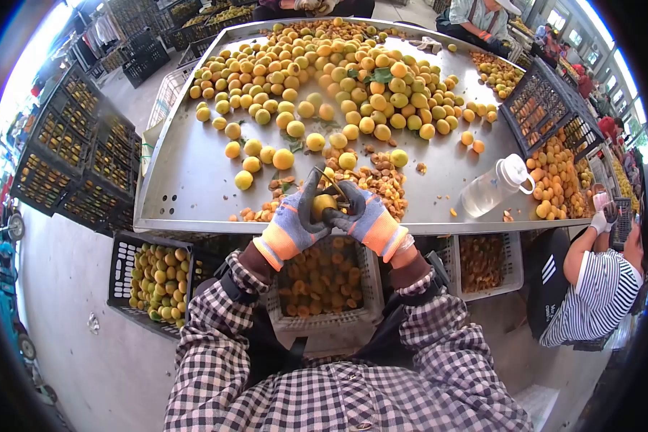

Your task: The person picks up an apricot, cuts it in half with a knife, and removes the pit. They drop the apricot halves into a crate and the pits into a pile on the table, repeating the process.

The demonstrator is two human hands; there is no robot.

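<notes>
From over the person's shoulders, in the one head view, both gloved hands meet at the centre of the frame, just at the near edge of the metal table (187, 180). The left hand (288, 230) and the right hand (367, 219) are closed together on a single apricot (324, 205). Their dark fingertips are wrapped round it from either side, and it sits between them above the table's rim. A thin curved sliver rises above the fruit; it may be a blade, but the view is too small there to be sure. Just beyond the hands lies a heap of pits (378, 180). Farther up the table, a broad spread of whole apricots (338, 72) fills the upper middle of the frame. A clear water bottle (493, 189) lies on its side at the right of the table. Below the hands, under the table edge, a white crate (324, 281) holds cut fruit. At the lower left, a black crate (155, 277) holds whole fruit. Black trays (547, 108) of halved fruit sit at the upper right. At the lower right is a co-worker (597, 288) in a striped shirt.
</notes>
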